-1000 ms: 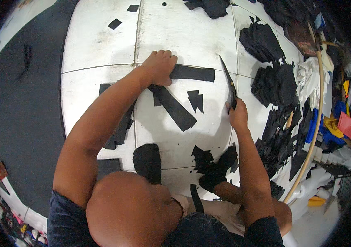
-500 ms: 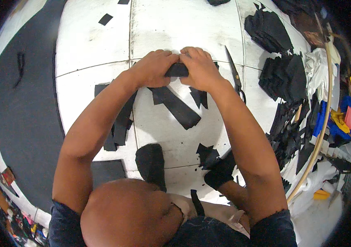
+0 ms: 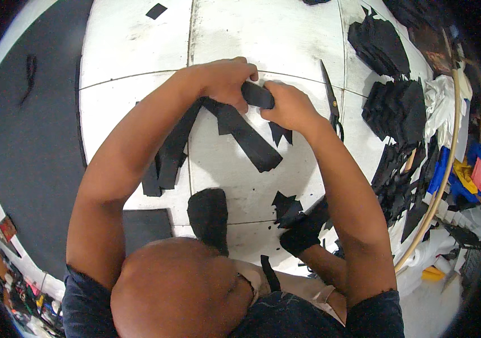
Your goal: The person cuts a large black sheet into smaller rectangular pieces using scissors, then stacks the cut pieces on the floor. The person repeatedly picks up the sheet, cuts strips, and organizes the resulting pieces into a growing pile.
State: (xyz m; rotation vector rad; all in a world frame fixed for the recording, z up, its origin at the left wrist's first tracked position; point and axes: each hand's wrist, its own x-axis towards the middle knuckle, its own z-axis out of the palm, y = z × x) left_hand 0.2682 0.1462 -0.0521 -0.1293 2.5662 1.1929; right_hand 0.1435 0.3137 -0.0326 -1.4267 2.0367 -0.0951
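A small dark block of black fabric [image 3: 258,96], which looks like a folded piece or a short stack, is held between my hands above the white floor. My left hand [image 3: 224,83] curls round its left end, fingers bent at the far side and thumb nearer me. At the opposite end my right hand [image 3: 292,106] pinches it. Below the hands lies a long black fabric strip [image 3: 250,143] with angled pieces beside it. More black strips [image 3: 174,152] lie partly under my left forearm. Scissors with black handles [image 3: 331,101] rest right of my right hand.
Stacks of cut black pieces [image 3: 393,110] stand at the right, with black scraps [image 3: 392,180] nearer me. A curved pole [image 3: 440,197] borders white and coloured scraps. A large black sheet [image 3: 32,146] covers the left. My black-socked foot [image 3: 207,217] is in front.
The black fabric block has tilted, its right end dropping toward me. My right hand has shifted right and nearer; my left hand's fingers have spread from its far edge. The view has shifted slightly.
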